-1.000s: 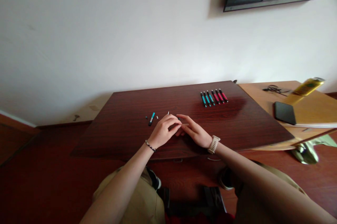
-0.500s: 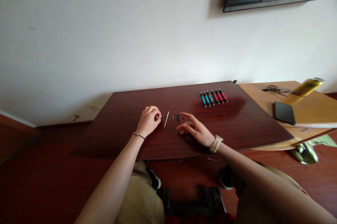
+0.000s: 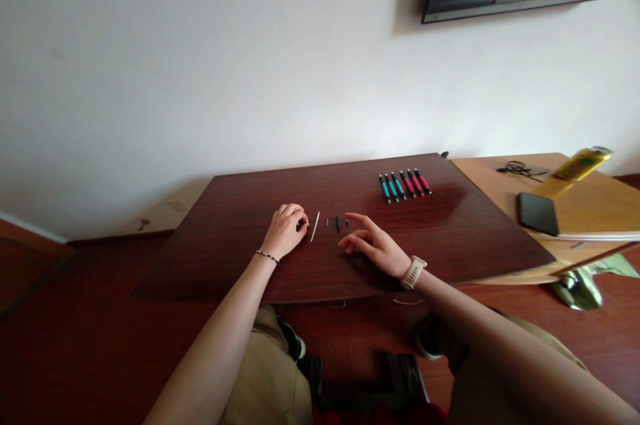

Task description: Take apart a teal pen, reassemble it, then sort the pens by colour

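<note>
Left hand [image 3: 286, 230] curled beside thin rod [image 3: 315, 230]; right hand [image 3: 376, 246] spread, table [image 3: 240, 258].

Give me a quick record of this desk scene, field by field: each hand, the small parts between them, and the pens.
left hand: curled on the dark table, fingertips by a thin white rod; grip not clear
right hand: open, fingers spread, resting on the table
small parts: tiny dark pieces in a row between the hands
pens: row of teal and red ones, far right of the table
side desk: phone, yellow bottle
</note>
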A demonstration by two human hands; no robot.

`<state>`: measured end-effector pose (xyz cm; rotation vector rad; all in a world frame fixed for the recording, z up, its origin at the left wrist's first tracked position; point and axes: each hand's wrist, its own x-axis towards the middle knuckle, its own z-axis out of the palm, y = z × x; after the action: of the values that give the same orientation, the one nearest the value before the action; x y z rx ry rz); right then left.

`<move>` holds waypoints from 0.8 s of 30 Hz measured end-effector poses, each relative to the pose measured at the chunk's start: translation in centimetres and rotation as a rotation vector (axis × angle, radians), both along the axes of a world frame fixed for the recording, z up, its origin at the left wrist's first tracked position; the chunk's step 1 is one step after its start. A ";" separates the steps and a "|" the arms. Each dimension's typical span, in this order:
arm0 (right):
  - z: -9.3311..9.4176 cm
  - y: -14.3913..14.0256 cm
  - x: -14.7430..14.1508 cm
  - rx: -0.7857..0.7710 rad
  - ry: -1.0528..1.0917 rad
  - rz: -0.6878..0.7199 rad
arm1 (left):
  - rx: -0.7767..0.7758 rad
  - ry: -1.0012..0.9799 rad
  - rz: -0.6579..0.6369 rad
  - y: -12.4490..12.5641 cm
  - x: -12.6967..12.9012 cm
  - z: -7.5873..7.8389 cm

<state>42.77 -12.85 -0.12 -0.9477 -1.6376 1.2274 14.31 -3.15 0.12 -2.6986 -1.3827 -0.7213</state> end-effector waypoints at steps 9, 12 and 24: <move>0.1 0.1 0.4 0.028 -0.030 -0.032 | -0.011 -0.019 -0.009 0.0 0.0 -0.2; 0.1 0.3 0.4 0.036 -0.042 -0.045 | -0.015 -0.030 -0.006 0.1 0.1 -0.2; 0.4 0.8 0.4 0.091 -0.120 -0.113 | -0.013 -0.062 -0.008 -0.3 0.2 0.7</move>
<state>43.22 -12.09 0.30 -1.0589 -1.6936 1.0285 14.54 -3.45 0.84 -2.7158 -1.3949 -0.8053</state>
